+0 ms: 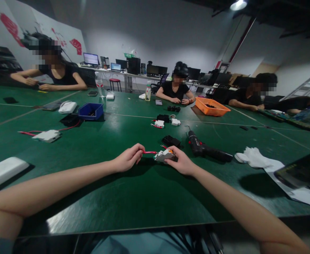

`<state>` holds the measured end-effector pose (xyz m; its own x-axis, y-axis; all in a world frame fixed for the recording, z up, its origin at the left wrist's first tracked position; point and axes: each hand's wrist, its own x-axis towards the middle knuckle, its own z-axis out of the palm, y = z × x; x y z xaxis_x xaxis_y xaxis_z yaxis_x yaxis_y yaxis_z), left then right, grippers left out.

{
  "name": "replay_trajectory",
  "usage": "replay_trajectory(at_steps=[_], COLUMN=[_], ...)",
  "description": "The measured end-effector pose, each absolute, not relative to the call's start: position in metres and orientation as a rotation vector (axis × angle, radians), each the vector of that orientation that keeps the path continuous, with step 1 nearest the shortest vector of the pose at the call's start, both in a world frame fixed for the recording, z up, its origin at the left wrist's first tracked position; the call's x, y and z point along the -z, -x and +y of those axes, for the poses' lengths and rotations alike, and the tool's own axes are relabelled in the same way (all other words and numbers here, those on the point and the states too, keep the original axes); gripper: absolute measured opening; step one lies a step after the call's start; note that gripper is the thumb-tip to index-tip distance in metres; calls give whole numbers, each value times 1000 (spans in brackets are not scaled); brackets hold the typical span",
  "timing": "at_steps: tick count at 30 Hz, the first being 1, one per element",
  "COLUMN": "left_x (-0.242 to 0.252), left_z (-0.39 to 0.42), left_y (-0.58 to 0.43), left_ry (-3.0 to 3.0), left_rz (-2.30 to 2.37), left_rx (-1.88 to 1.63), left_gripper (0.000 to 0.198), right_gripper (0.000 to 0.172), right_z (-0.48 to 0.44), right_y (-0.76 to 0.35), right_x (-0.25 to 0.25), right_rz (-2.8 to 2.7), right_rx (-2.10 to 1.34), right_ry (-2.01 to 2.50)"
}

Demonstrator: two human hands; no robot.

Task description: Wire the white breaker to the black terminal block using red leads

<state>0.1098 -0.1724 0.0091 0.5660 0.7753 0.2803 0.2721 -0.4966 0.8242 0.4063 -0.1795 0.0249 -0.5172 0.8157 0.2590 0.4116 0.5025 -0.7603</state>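
My right hand (180,162) is closed around a small white device with an orange part (164,155), held just above the green table (144,190). A red wire (149,152) runs left out of that device. My left hand (129,158) pinches the wire's free end between its fingertips. Just behind the device lies a black block (171,141). To its right a black power screwdriver (205,149) lies on its side.
White gloves (252,157) and paper lie at the right. More white devices with red wires (47,135) (159,124), a blue bin (90,111) and an orange tray (212,107) sit farther off. Three other people work at the far edge.
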Motion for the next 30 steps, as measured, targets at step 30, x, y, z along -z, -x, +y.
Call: replay_trajectory(at_steps=[30], left_x=[-17], left_z=[-172], left_y=[-109], left_ry=[-2144], left_rz=[926], left_rx=[-742], left_gripper=[35], right_gripper=[35], right_z=[-182], right_y=[-406], right_x=[-28], right_rz=[-2073], right_rx=[-812], right_ry=[1000])
